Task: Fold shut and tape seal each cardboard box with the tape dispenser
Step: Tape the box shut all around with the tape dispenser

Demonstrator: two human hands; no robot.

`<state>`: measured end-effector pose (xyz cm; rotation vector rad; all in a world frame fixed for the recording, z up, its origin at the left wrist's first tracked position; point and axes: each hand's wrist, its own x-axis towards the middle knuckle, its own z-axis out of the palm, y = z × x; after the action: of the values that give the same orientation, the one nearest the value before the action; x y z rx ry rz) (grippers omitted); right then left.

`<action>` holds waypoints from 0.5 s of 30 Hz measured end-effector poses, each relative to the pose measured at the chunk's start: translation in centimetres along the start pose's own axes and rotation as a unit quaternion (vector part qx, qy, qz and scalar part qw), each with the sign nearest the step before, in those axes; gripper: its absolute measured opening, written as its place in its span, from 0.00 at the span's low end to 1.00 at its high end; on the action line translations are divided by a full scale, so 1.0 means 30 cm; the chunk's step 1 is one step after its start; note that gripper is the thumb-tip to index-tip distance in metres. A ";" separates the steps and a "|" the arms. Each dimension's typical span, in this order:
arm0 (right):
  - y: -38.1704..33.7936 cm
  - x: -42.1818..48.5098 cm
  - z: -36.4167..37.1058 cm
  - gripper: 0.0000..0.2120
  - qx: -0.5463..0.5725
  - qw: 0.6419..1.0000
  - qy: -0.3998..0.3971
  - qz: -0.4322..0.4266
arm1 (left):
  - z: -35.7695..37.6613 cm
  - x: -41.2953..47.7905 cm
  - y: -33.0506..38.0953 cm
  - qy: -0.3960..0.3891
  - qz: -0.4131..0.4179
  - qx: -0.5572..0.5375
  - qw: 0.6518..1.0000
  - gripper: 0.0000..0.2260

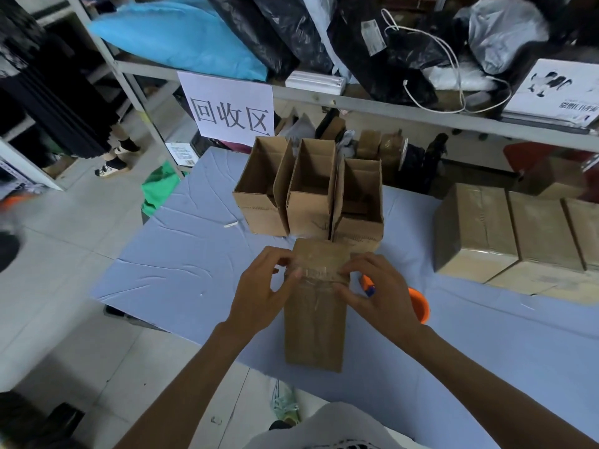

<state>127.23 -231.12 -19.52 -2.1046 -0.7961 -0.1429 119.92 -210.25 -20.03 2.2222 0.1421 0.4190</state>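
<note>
The box (313,322) stands on end near the front edge of the blue tabletop (178,254), flaps folded shut, with a strip of clear tape (319,274) across its top. The left hand (262,293) and right hand (379,293) each curl round one side of it at the tape line, thumbs in front, probably rubbing the ends down so they stick. The orange tape dispenser (420,306) is parked just behind the right hand, handy for the next one. Three open boxes (311,192) wait right behind, and the sealed boxes (476,231) are stacked off to the right, out of the way.
</note>
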 end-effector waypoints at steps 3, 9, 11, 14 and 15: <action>-0.011 0.008 -0.001 0.11 0.007 0.999 -0.003 0.038 | -0.004 -0.006 0.007 0.012 -0.006 -0.017 1.000 0.11; -0.039 0.038 0.000 0.05 0.059 0.994 0.004 0.095 | 0.001 0.005 0.027 0.040 -0.033 -0.036 0.998 0.02; -0.037 0.045 0.002 0.04 0.064 0.991 -0.005 0.114 | 0.001 0.009 0.036 0.043 -0.052 -0.039 0.997 0.07; -0.050 0.052 0.003 0.09 0.117 0.979 -0.008 0.167 | 0.001 0.015 0.060 0.042 -0.117 -0.089 0.988 0.11; -0.056 0.056 0.002 0.11 0.137 0.972 -0.003 0.189 | 0.002 0.019 0.069 0.051 -0.141 -0.116 0.982 0.11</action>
<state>127.55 -229.53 -17.77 -1.9511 -0.3794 0.1707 120.38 -211.46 -18.33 1.9172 0.4352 0.3730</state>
